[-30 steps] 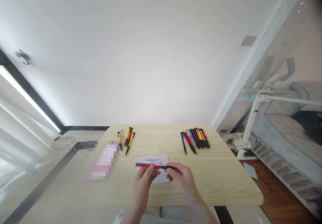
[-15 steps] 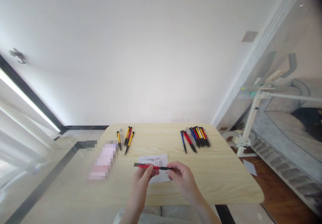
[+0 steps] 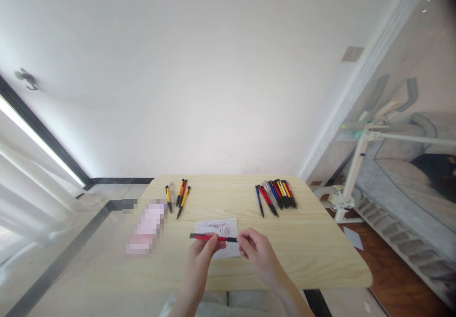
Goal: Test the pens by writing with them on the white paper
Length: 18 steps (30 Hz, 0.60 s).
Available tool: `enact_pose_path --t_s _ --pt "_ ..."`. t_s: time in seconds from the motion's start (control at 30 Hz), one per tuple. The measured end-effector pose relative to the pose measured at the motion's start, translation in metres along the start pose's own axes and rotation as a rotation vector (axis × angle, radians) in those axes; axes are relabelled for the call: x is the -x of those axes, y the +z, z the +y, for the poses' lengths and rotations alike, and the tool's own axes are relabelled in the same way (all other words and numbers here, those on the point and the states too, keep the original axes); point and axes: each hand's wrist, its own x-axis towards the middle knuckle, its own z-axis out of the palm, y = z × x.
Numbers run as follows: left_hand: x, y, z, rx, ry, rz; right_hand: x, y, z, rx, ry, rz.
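Note:
A red pen (image 3: 208, 237) with black ends lies level between my hands, above a sheet of paper. My left hand (image 3: 203, 253) is closed around its red barrel, thumb on the near side. The fingertips of my right hand (image 3: 257, 248) pinch the tip end of the pen, and the very point is hidden by them. Beneath the pen, the white paper (image 3: 228, 249) carries dark scribbles across its upper part. It rests on the light wooden table (image 3: 295, 255).
Several black, red, blue, yellow and white pens (image 3: 283, 194) lie bunched at the table's right rear. A smaller group of pens (image 3: 180, 198) lies at the left rear. A pixelated pink item (image 3: 146, 229) is at the left edge. White exercise equipment (image 3: 352, 174) stands to the right.
My right hand has shifted slightly along the pen toward its tip, so more of the black grip shows. My left hand and the pen have hardly moved.

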Motion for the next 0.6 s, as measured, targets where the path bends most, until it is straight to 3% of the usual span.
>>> enact_pose_path --t_s 0.23,0.37,0.43,0.6 --pt "0.002 0.001 0.003 -0.002 -0.006 0.003 0.003 0.000 -0.010 0.108 -0.048 -0.054" --pt "0.003 0.001 0.002 -0.040 0.012 -0.050 0.004 0.000 -0.008 0.111 0.017 -0.030" --pt "0.003 0.000 0.001 -0.055 0.019 -0.047 0.004 -0.002 -0.009 0.130 -0.022 -0.028" --pt "0.002 -0.002 0.000 -0.055 0.026 -0.020 0.006 -0.004 -0.011 0.162 -0.045 -0.116"
